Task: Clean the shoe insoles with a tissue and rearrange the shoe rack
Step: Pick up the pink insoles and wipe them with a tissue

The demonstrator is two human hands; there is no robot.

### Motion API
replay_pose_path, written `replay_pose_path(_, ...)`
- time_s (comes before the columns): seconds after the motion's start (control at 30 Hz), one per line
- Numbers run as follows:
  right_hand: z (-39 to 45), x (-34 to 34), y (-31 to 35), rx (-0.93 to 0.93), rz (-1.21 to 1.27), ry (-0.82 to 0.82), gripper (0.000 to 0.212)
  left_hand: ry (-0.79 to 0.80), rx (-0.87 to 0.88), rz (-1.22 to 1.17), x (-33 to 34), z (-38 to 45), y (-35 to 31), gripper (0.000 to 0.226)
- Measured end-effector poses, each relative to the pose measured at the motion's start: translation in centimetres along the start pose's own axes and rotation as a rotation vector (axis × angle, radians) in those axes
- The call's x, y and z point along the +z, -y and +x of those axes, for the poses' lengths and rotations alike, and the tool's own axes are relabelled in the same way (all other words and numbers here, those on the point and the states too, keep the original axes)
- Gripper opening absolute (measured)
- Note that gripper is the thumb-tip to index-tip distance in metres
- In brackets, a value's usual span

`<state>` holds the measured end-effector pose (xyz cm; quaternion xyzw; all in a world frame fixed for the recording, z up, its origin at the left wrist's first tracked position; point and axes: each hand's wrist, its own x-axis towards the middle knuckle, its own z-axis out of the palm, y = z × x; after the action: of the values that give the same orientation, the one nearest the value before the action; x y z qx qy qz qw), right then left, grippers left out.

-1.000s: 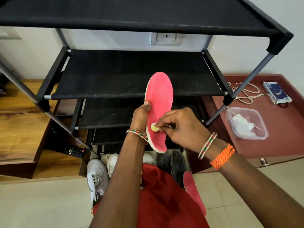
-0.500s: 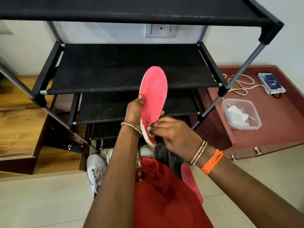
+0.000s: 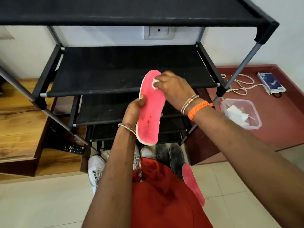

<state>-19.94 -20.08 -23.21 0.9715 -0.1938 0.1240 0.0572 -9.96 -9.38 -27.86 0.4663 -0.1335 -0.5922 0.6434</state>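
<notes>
My left hand [image 3: 134, 111] grips a pink insole [image 3: 152, 111] by its left edge and holds it upright in front of the black shoe rack [image 3: 128, 74]. At the insole's upper end my right hand [image 3: 172, 88] pinches a small white tissue wad [image 3: 155, 83] and presses it against the pink surface. A second pink insole [image 3: 193, 183] lies on the floor by my right leg. White sneakers [image 3: 96, 168] and dark shoes [image 3: 169, 155] stand on the floor under the rack.
A clear plastic box [image 3: 241, 113] with tissues sits on the maroon cabinet [image 3: 283, 122] to the right, near a white cord [image 3: 240, 86] and a blue packet [image 3: 270, 84]. A remote [image 3: 74, 148] lies on the wooden unit [image 3: 18, 122] at left.
My right hand with the tissue has moved from the insole's lower part up to its top end. The left hand keeps the same hold on the insole.
</notes>
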Motion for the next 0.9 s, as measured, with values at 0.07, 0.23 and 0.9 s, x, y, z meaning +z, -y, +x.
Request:
replay_pose_path(0.07, 1.0, -0.2, -0.6, 0.108, -0.056, 0.046, 0.032, -0.001, -0.004, -0.038, 0.1, 0.0, 0.1, 0.033)
replay_pose_path(0.23, 0.0, -0.3, 0.3, 0.212, -0.023, 0.078, 0.037, -0.011, -0.114, -0.218, 0.6, -0.4, 0.2, 0.048)
replay_pose_path(0.9, -8.6, -4.5, 9.0, 0.481, 0.702, 0.08, 0.022, 0.095, 0.111, -0.55, 2.1, -0.9, 0.8, 0.032)
